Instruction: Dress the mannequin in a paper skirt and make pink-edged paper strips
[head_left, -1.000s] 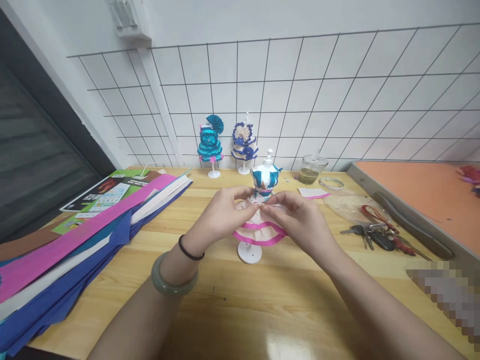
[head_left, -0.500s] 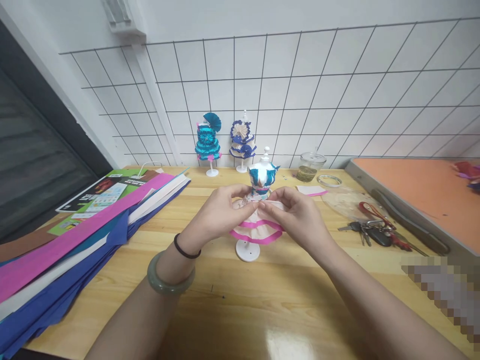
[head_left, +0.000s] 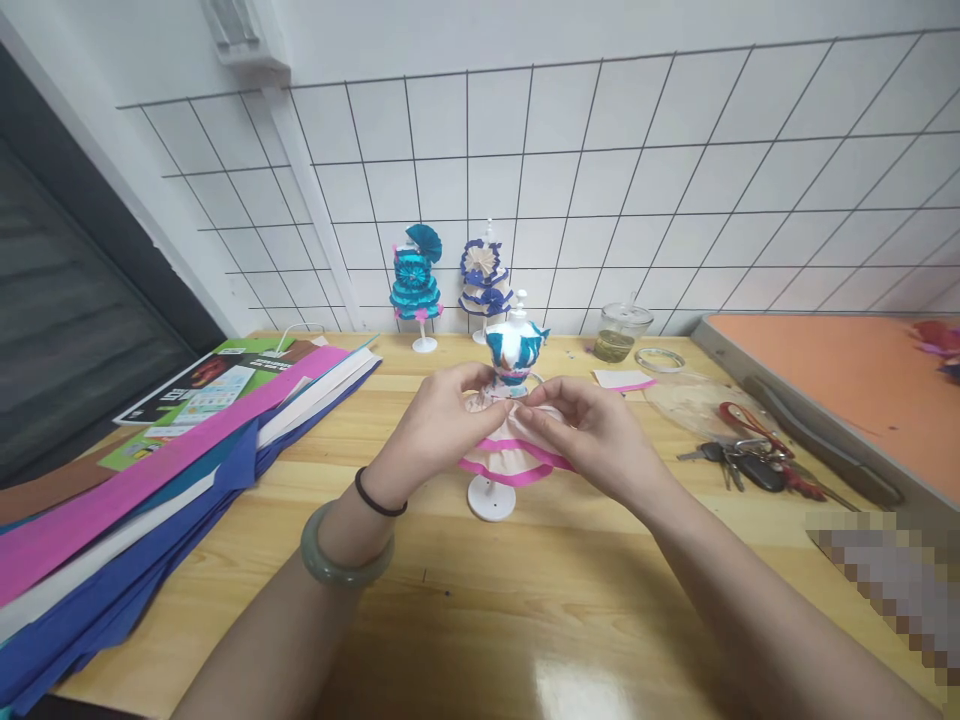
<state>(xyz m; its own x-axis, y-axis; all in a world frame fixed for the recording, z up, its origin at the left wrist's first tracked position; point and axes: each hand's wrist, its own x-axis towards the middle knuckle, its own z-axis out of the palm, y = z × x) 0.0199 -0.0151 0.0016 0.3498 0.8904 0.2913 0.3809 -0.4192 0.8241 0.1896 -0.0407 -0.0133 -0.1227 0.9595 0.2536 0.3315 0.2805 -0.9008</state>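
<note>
In the head view a small white dress form (head_left: 517, 342) with a blue-and-white paper bodice stands on its round white base (head_left: 492, 500). Around its waist hangs a pale paper skirt (head_left: 499, 462) edged with pink bands. From the left, my left hand (head_left: 450, 412) grips the skirt's waist, its thumb in front and fingers curling behind. My right hand (head_left: 592, 425) pinches the skirt's top edge between thumb and fingers at the right front. The two thumbs are close together at the waist, and the back of the skirt is hidden.
Two decorated dress forms, one teal (head_left: 416, 285) and one purple and cream (head_left: 485, 280), stand by the tiled wall. Coloured paper sheets (head_left: 187, 480) lie left. At right are a lidded glass cup (head_left: 615, 340), a tape roll (head_left: 660, 359), keys (head_left: 754, 465) and an orange-topped board (head_left: 825, 375).
The dress form's top has tilted slightly to the left. My right fingers have parted a little from the left thumb, still on the skirt. The camera view has shifted slightly.
</note>
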